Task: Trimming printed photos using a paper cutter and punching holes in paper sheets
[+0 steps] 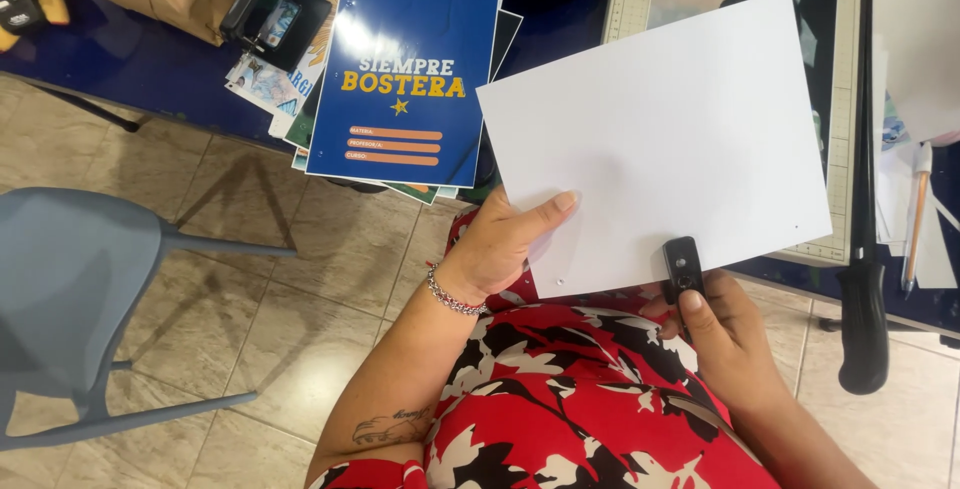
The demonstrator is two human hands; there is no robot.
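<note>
The left hand (505, 244) pinched the near-left corner of the white sheet (660, 139), thumb on top. The sheet was held tilted above the lap, near the dark blue surface (150, 64). The right hand (725, 334) gripped a small black hole punch (683, 269) clamped over the sheet's near edge. Probable fault: with only a corner supported, the sheet could pivot or sag, so a hole could land misaligned with the small hole (560, 282) to its left.

The single head-worn camera looks steeply down from close above the person's lap, facing forward over the table edge (180, 79) and tiled floor (300, 289).
</note>
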